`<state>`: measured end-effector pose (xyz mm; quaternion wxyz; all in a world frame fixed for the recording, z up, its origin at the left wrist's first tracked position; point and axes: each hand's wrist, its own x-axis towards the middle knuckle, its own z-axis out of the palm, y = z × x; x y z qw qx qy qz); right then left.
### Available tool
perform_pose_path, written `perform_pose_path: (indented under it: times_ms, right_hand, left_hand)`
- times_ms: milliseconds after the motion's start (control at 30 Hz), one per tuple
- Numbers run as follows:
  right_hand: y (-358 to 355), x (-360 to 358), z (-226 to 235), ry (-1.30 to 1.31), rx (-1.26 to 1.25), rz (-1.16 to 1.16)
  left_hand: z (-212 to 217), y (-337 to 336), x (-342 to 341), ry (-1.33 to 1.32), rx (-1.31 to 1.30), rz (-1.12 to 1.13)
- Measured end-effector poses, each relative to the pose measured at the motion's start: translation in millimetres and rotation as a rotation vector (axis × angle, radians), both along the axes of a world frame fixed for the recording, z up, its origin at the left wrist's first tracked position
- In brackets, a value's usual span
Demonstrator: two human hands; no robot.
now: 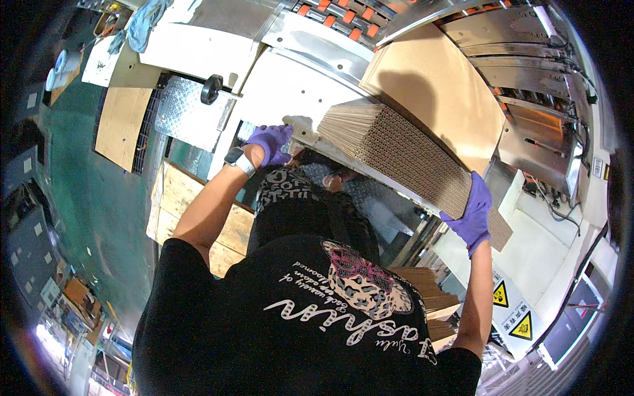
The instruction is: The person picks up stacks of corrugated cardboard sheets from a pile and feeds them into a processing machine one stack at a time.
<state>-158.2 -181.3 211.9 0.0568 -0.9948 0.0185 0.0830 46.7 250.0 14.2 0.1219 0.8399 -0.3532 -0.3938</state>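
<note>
My left hand (268, 143), in a purple glove, is at the near left corner of the white machine table (284, 86). Its fingers are curled towards the table's edge, and whatever they may grip is hidden. A row of brown corrugated cardboard sheets (413, 152) is packed tightly along the metal edge, leaning at its left end. At the row's right end my right hand (472, 214), also gloved in purple, lies against the cardboard with fingers stretched out and thumb apart. Behind the row, a large brown cardboard sheet (442, 86) slopes up against the machine.
Rollers with orange rings (337, 16) run along the machine's far side. A black knob (211, 89) sticks out at the left. Wooden boards (175, 201) lie left of my legs, and more cardboard (426, 290) is stacked near my right arm. Green floor (86, 198) stretches along the left.
</note>
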Motion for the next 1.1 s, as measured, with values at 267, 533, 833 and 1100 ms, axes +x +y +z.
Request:
perform_pose_path:
  times_ms: [267, 533, 833, 1100]
  right_hand:
    - [3.8, -0.8, 4.5, -0.003, -0.049, 0.01]
    - [-0.1, -0.3, 3.1, 0.021, -0.029, -0.008]
    - [8.6, 12.0, 30.1, 0.116, 0.0, -0.1]
    - [29.7, -34.6, 142.1, -0.244, 0.443, -0.528]
  left_hand:
    - [13.5, -6.3, -2.5, -0.009, -0.021, -0.047]
    - [9.4, -29.1, 1.3, -0.141, -0.453, 0.057]
    - [26.4, -62.9, 44.6, -0.09, -0.035, -0.194]
    - [-11.6, -73.7, -9.0, 0.422, -0.164, -0.151]
